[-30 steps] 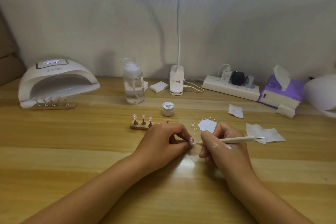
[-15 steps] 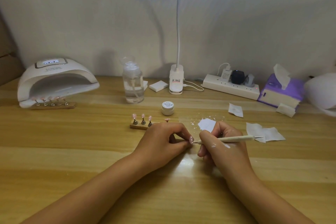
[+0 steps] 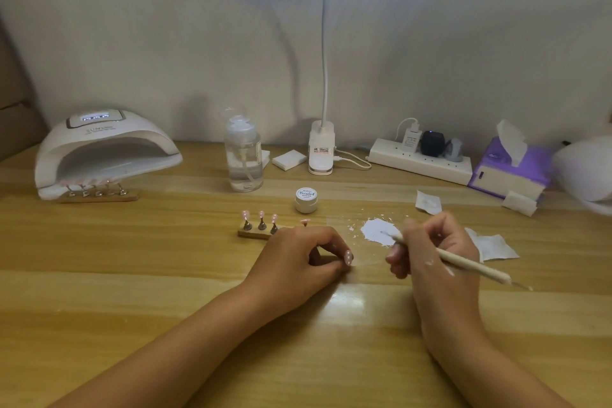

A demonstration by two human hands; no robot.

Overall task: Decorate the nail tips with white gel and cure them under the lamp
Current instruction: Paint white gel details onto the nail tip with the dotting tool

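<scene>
White curing lamp (image 3: 106, 149) stands far left on the surface (image 3: 165, 275), a rack of nail tips (image 3: 97, 192) at its mouth. Nearer the middle, the left hand (image 3: 298, 258) pinches a pink nail tip (image 3: 348, 257) beside a wooden holder (image 3: 256, 230). The right hand (image 3: 437, 252) grips a dotting pen (image 3: 463, 267), its tip in the white gel puddle (image 3: 379, 230).
</scene>
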